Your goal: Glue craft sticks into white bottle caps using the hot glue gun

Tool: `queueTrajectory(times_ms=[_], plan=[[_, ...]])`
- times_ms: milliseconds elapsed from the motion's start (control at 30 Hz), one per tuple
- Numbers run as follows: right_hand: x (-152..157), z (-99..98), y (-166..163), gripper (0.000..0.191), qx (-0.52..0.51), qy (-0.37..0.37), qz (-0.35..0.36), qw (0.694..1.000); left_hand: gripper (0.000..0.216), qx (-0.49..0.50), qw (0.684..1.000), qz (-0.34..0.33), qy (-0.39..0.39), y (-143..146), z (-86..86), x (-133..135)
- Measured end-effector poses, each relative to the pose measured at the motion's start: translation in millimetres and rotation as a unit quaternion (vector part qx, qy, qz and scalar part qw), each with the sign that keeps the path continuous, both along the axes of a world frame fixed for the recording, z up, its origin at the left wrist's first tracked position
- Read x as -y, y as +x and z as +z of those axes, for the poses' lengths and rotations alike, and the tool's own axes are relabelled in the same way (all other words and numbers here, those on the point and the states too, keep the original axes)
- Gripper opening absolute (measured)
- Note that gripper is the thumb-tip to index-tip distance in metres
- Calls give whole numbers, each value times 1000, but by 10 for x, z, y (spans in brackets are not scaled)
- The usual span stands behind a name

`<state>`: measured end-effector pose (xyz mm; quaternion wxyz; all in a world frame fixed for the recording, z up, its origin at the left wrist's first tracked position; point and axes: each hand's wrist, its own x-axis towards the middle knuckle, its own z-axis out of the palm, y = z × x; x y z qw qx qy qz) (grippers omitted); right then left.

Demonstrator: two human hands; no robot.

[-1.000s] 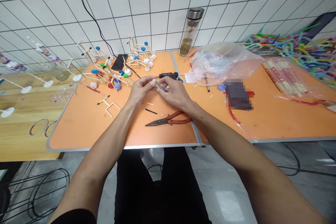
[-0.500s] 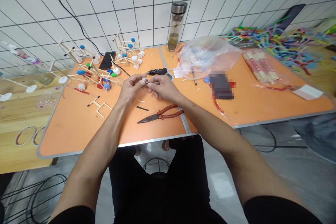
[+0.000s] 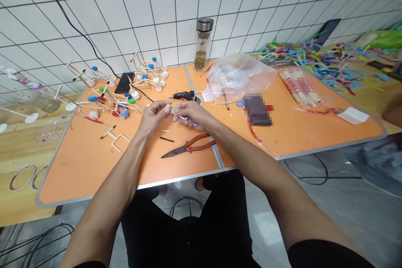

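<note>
My left hand [image 3: 154,116] is closed in a pinch on a small white piece [image 3: 168,108], partly covered by the fingertips. Close against it, my right hand [image 3: 190,113] grips a small tool [image 3: 185,118] with a shiny metal front and a blue-purple end; its exact kind is hard to make out. Both hands are just above the orange table [image 3: 94,167]. Below them lie red-handled pliers [image 3: 188,146], a short black strip [image 3: 167,139] and a thin wooden bit. Behind the hands rests a black glue gun [image 3: 182,95]. A stick frame [image 3: 114,137] lies left.
Several stick models with coloured discs [image 3: 108,100] stand at left, near a black phone [image 3: 124,82]. Towards the wall are a glass bottle [image 3: 202,46] and a plastic bag [image 3: 240,75]. Farther right are packed sticks [image 3: 300,86] and colourful pipe cleaners [image 3: 326,60].
The view has tilted, so the table appears lower. The blue-purple end of the tool now shows beyond my right fingers. My hands stay close together, still gripping.
</note>
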<state>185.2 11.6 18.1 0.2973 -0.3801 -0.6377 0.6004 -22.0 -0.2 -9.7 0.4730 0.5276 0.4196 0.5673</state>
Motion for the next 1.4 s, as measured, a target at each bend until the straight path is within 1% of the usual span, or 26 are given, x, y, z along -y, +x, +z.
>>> queueTrajectory(times_ms=[33,67,100,167,233,300,367,400,467,500,533,567,600,633,700,733,767,800,833,867,933,1033,1133,1200,1300,1400], plan=[[-15,-6,-5,26,-37,-50,4,998,54,5,1000,-1,0,5,-6,4],[-18,-14,-13,29,-57,-69,1,996,53,8,1000,0,-4,10,-15,6],[-12,-24,-24,32,-60,-65,-10,996,53,11,1000,1,-9,14,-27,5],[18,-48,-47,34,-22,-9,-37,999,52,16,1000,1,-20,18,-53,-3],[48,-74,-58,25,42,99,-63,992,52,22,999,0,-26,16,-72,-13],[67,-94,-55,13,114,238,-70,962,54,20,999,-1,-32,12,-79,-20],[85,-100,-41,13,198,356,-48,912,56,14,999,1,-35,10,-78,-21],[98,-99,-34,17,246,392,-33,886,57,11,999,3,-37,11,-76,-20],[129,-89,-24,27,334,422,-17,843,59,7,999,7,-39,15,-73,-16],[145,-83,-22,30,361,425,-18,830,60,6,999,8,-40,17,-71,-12],[156,-75,-21,31,371,425,-22,826,61,4,999,7,-39,20,-69,-7],[162,-66,-20,30,361,419,-27,833,62,4,999,5,-37,22,-65,-1],[159,-57,-19,28,332,403,-29,853,62,4,999,2,-33,24,-58,6],[150,-47,-16,26,286,369,-30,884,61,5,1000,-2,-29,27,-49,14],[112,-22,-2,27,168,249,-21,954,60,10,1000,-14,-22,32,-27,31],[89,-8,9,29,109,176,-11,978,59,13,1000,-20,-19,35,-16,38],[65,4,21,32,59,110,2,992,59,16,999,-27,-17,38,-9,43],[43,14,34,34,24,60,12,998,58,18,999,-32,-15,40,-6,44],[24,21,46,37,4,32,15,999,58,21,999,-36,-14,40,-8,41],[9,24,55,39,-2,22,12,1000,58,23,999,-37,-15,38,-14,34],[-6,22,66,41,11,28,-4,1000,59,38,999,-24,-21,28,-32,9],[6,18,62,38,23,46,-14,999,66,100,994,3,-34,1,-49,-29],[44,23,50,36,10,73,-29,997,71,169,984,-1,-51,-25,-36,-44],[67,25,48,37,3,95,-41,995,64,186,980,-6,-72,-42,-22,-43],[72,19,63,43,3,127,-55,990,48,186,978,-6,-96,-67,-11,-44],[46,10,88,47,42,184,-64,980,37,192,976,-9,-104,-79,-2,-46]])
